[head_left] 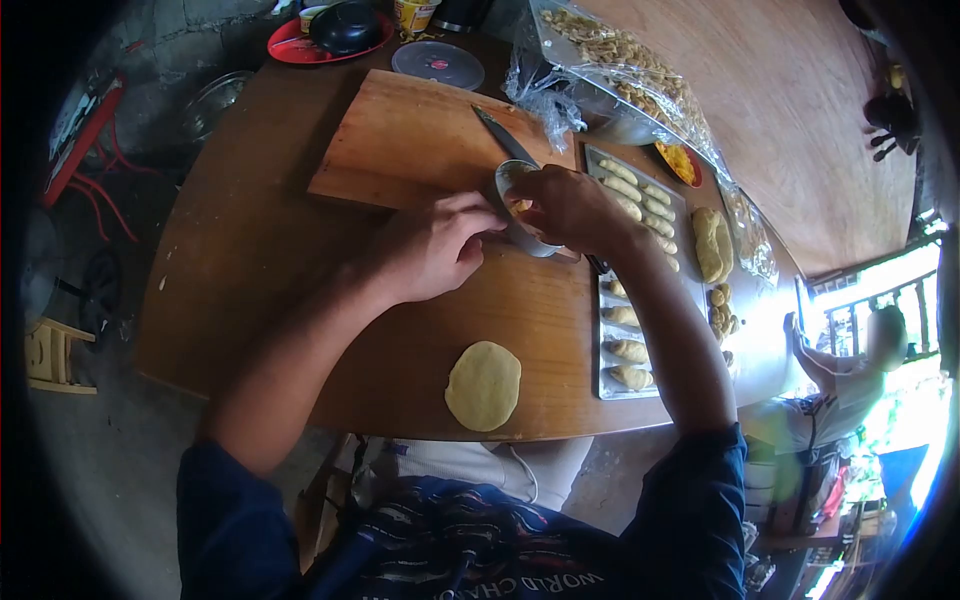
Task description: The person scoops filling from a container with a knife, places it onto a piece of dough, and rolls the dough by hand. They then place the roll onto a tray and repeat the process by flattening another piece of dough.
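My left hand grips the near side of a small metal bowl tilted on the wooden table. My right hand reaches into the bowl, fingers bunched at the yellow filling inside; what they pinch is hidden. A flattened round of yellow dough lies near the table's front edge, apart from both hands. A knife rests on the wooden cutting board just behind the bowl.
A metal tray of several rolled dough pieces runs along the right. Lumps of dough, plastic-wrapped trays, a clear lid and a red plate with a black bowl stand behind. Another person sits at right.
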`<control>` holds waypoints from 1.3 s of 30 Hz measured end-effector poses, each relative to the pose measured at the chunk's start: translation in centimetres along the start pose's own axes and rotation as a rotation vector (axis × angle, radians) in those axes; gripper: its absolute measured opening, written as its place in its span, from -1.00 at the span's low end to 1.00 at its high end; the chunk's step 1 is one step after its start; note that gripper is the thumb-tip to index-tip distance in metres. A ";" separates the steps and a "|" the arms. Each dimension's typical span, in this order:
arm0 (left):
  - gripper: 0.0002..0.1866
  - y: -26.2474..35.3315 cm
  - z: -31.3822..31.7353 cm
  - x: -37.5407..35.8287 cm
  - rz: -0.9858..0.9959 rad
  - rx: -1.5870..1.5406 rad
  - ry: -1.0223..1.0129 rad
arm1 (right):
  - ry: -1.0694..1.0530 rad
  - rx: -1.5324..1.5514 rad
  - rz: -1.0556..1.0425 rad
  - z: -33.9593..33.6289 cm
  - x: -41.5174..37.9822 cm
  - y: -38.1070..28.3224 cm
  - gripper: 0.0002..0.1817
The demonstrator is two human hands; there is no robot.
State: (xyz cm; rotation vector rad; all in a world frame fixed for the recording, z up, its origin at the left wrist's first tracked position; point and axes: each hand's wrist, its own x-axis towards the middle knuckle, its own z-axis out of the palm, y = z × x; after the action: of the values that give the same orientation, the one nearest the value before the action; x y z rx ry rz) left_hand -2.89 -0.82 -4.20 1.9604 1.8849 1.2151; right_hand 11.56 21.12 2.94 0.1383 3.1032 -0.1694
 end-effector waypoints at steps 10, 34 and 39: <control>-0.64 0.1 -0.2 0.0 -0.013 -0.026 0.017 | 0.066 -0.025 -0.005 1.2 0.1 0.5 -0.81; -0.85 3.4 -3.5 -0.8 -0.100 0.015 -0.430 | 0.175 0.373 0.074 5.6 -12.5 -14.3 -0.82; -0.80 4.3 -3.9 -1.3 -0.122 -0.068 -0.654 | 0.230 0.425 0.110 5.9 -13.1 -14.7 -0.79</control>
State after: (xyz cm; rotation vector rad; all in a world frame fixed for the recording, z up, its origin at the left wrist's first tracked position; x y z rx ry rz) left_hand -1.96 -4.41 0.50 1.8599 1.5613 0.4973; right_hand 23.38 4.75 -0.89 0.3596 3.2184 -0.8659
